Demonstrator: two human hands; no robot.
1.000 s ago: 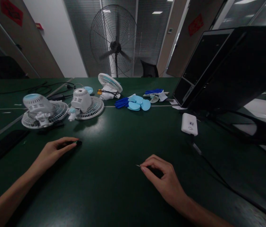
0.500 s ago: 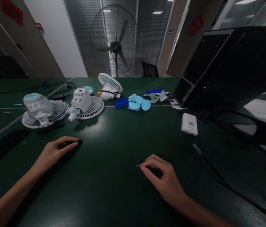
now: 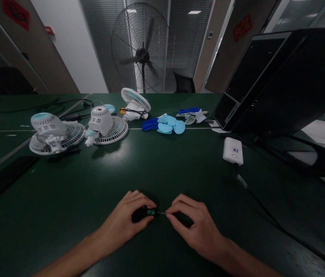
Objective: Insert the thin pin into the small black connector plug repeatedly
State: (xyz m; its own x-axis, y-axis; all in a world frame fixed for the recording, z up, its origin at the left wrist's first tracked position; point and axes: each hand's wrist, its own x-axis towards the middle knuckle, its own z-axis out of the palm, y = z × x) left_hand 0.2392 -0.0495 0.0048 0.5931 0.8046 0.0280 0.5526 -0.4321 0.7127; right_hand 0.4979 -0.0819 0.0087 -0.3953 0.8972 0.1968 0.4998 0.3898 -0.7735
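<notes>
Low over the green table, my left hand [image 3: 123, 217] pinches a short black and green screwdriver handle [image 3: 151, 212] between thumb and fingers; part of it is hidden in the palm. Facing it, my right hand [image 3: 198, 223] grips a thin metal screwdriver shaft [image 3: 161, 213] by its right end. The shaft's left end meets the front of the handle. Whether it is inside the handle or only touching, I cannot tell.
White desk fan heads [image 3: 104, 125] lie at the back left. Blue gloves [image 3: 150, 124] and light-blue fan blades [image 3: 170, 125] lie at the back middle. To the right are a white power bank [image 3: 233, 150] with a black cable and a large black monitor [image 3: 280, 80]. A black keyboard-like slab [image 3: 6, 179] lies left.
My left hand has come right and nearer with the screwdriver handle, up to the shaft. My right hand has stayed nearly in place, still holding the shaft.
</notes>
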